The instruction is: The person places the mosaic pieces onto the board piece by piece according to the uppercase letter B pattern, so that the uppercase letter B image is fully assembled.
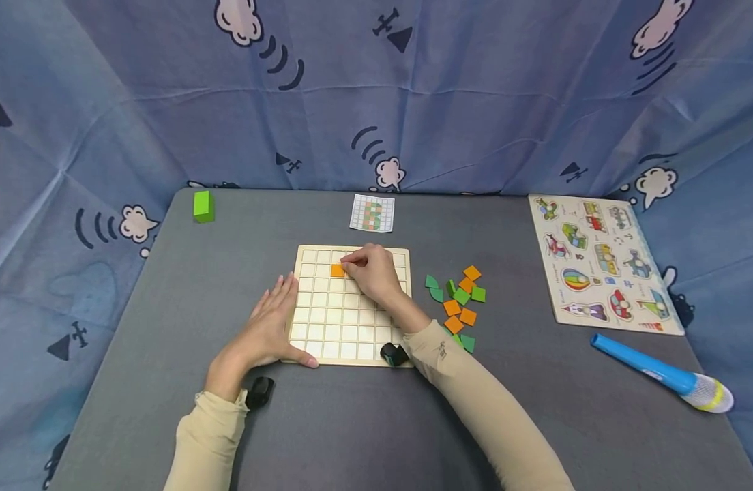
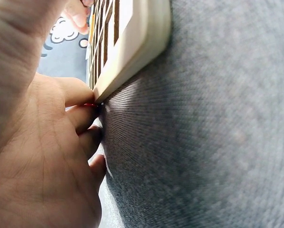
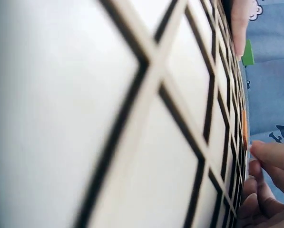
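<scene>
A pale wooden grid board lies on the table, most of its square cells bare. One orange square tile sits in an upper cell, its edge also visible in the right wrist view. My right hand reaches over the board, thumb and fingertips pinching at the right side of that tile; the fingers partly hide the contact. Along the board's left side rests my left hand, fingers extended and thumb on the near left corner. The left wrist view shows its fingers against the board's edge.
Loose orange tiles and green pieces lie right of the board. A patterned grid card is behind it. A green block stands back left. At the right are a picture puzzle board and a blue toy microphone.
</scene>
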A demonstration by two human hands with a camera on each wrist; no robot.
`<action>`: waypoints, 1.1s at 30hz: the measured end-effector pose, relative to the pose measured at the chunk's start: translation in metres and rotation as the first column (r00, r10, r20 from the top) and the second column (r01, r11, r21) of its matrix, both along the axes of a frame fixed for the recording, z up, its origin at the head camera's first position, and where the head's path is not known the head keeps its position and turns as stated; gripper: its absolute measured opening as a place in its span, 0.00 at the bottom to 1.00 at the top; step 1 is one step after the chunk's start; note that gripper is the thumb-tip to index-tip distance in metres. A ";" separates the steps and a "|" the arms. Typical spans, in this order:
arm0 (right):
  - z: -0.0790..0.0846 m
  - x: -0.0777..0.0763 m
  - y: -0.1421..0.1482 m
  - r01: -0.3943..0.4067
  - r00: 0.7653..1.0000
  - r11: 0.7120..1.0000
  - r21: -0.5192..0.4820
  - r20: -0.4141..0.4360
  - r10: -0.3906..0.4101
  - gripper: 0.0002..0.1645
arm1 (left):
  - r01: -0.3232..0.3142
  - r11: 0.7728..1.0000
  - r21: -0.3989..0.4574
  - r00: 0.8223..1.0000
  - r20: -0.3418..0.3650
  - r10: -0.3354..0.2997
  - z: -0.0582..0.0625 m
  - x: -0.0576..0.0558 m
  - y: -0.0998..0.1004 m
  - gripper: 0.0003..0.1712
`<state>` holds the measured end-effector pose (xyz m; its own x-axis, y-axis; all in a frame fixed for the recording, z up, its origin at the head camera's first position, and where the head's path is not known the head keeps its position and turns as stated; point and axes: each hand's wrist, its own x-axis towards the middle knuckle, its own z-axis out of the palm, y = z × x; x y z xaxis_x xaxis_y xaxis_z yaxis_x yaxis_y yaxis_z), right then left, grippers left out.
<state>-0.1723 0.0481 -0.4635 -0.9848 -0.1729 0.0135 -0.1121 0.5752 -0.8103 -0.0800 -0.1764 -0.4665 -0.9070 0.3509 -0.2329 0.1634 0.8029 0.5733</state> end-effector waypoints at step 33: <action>0.017 0.047 0.164 -0.016 0.998 0.965 0.263 0.066 -0.002 0.25 | 0.004 1.000 0.015 1.000 0.000 -0.004 -0.004 0.002 -0.001 0.93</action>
<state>-0.1254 0.2123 -0.4461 -0.9808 -0.1689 -0.0971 -0.0693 0.7684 -0.6362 -0.0778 -0.1773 -0.4706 -0.9056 0.3579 -0.2275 0.1664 0.7933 0.5857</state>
